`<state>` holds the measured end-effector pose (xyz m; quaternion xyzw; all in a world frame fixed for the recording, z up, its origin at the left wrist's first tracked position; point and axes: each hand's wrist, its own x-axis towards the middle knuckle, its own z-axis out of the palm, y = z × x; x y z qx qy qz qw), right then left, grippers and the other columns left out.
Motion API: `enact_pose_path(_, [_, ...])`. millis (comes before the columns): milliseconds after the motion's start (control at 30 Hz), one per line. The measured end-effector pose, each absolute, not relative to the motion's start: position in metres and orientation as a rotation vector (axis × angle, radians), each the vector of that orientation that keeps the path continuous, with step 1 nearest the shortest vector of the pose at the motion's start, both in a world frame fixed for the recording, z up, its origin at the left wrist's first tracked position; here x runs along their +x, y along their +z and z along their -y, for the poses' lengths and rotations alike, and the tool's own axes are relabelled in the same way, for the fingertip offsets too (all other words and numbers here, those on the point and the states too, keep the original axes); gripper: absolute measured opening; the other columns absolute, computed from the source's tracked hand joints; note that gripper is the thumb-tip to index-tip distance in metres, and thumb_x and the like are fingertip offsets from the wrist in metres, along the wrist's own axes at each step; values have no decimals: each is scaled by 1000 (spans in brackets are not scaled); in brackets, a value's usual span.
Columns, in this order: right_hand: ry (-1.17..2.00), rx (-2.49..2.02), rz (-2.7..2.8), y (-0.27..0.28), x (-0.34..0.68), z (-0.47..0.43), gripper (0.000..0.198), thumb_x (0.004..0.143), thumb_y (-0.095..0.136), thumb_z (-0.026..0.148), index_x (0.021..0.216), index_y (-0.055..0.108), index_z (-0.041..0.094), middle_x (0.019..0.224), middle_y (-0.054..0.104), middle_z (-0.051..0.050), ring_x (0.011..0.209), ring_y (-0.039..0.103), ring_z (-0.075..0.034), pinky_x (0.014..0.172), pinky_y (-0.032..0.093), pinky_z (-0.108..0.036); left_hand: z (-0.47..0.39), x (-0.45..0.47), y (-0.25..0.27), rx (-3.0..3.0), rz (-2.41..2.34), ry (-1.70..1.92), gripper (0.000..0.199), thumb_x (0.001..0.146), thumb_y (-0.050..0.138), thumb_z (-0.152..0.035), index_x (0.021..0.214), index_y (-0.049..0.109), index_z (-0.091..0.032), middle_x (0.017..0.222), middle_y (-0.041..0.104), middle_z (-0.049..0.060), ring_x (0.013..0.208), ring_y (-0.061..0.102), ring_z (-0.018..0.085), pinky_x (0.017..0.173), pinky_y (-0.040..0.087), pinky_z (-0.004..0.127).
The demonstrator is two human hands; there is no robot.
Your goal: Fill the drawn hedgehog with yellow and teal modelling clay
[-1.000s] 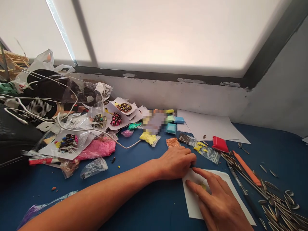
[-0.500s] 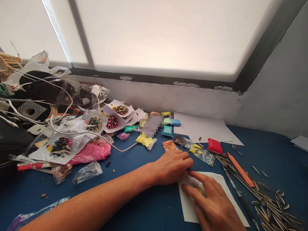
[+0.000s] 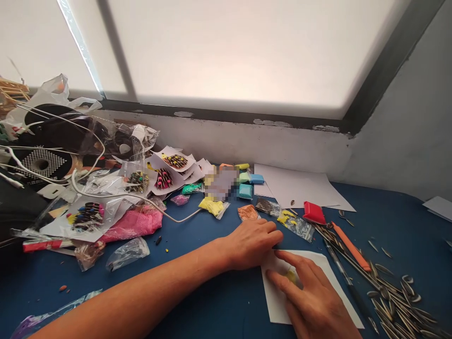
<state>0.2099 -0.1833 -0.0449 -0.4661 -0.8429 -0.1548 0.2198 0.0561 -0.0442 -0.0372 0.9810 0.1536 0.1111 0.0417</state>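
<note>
Worktop [image 3: 219, 301] you've got there is dark blue, pushed up against a pale wall under a big bright window [image 3: 229, 52] with a dark frame [image 3: 219, 113], scuffed white in spots. Your white sheet [image 3: 274, 303] is at the near right, a small yellow bit [image 3: 290, 274] on it. Your right hand [image 3: 314, 299] is over it, fingers spread loosely, yellow showing in the gap. Your left hand [image 3: 252, 242] is curled by the sheet's top left corner; can't tell if it's pinching anything.

Writing-wise, not much: the black round thing [image 3: 38, 162] at far left has a checkered pattern and some pale characters, too small to read. A pixelated patch [image 3: 222, 183] near the wall hides whatever's under it.

For elbow room, plain blue shows between your left forearm and the sheet's near left edge. Right side's tighter: a dark pen-like tool [image 3: 348, 278] lies just beside the sheet, then an orange stick [image 3: 351, 247] and a spill of striped seeds [image 3: 399, 301]. Small packets, including a red one [image 3: 314, 213], sit beyond your hands, with bigger paper sheets [image 3: 307, 188] along the wall. Bags and cables pile up on your left, and the worktop's far right edge curves round by the wall.
</note>
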Motion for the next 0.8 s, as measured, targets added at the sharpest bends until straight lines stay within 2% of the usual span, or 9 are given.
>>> enact_pose_path(133, [-453, -1294, 2281, -45, 211, 184, 44, 80, 47, 2, 117, 66, 18, 127, 60, -15, 115, 58, -22, 90, 52, -33, 43, 56, -36, 2960, -497, 343, 13, 90, 46, -15, 95, 57, -19, 94, 61, 4, 81, 54, 15, 66, 37, 29])
enact_pose_path(300, [-399, -1290, 2299, -44, 210, 186, 37, 82, 50, 6, 109, 69, 21, 128, 61, -13, 114, 60, -22, 89, 53, -33, 42, 56, -33, 2849, -535, 380, 18, 88, 45, -12, 96, 59, -19, 94, 64, 3, 84, 56, 14, 70, 39, 27])
enact_pose_path(533, [-354, -1425, 2123, -40, 207, 185, 38, 89, 43, 9, 123, 58, 21, 123, 63, -10, 112, 62, -18, 89, 55, -30, 41, 56, -35, 2819, -538, 426, 21, 87, 44, -12, 96, 62, -18, 94, 66, 4, 86, 58, 15, 73, 41, 26])
enact_pose_path(700, [-475, -1519, 1951, -26, 223, 179, 28, 95, 43, 21, 118, 58, 23, 112, 70, -7, 101, 69, -19, 77, 58, -30, 41, 52, -33, 2631, -494, 519, 19, 87, 46, -12, 94, 64, -16, 94, 68, 4, 86, 60, 14, 76, 43, 25])
enact_pose_path(800, [-564, -1595, 1911, -20, 240, 175, 23, 96, 44, 25, 109, 62, 22, 103, 74, -6, 96, 71, -21, 68, 59, -30, 41, 52, -26, 2452, -567, 661, 19, 88, 47, -13, 94, 65, -17, 86, 69, 1, 79, 60, 12, 78, 44, 25])
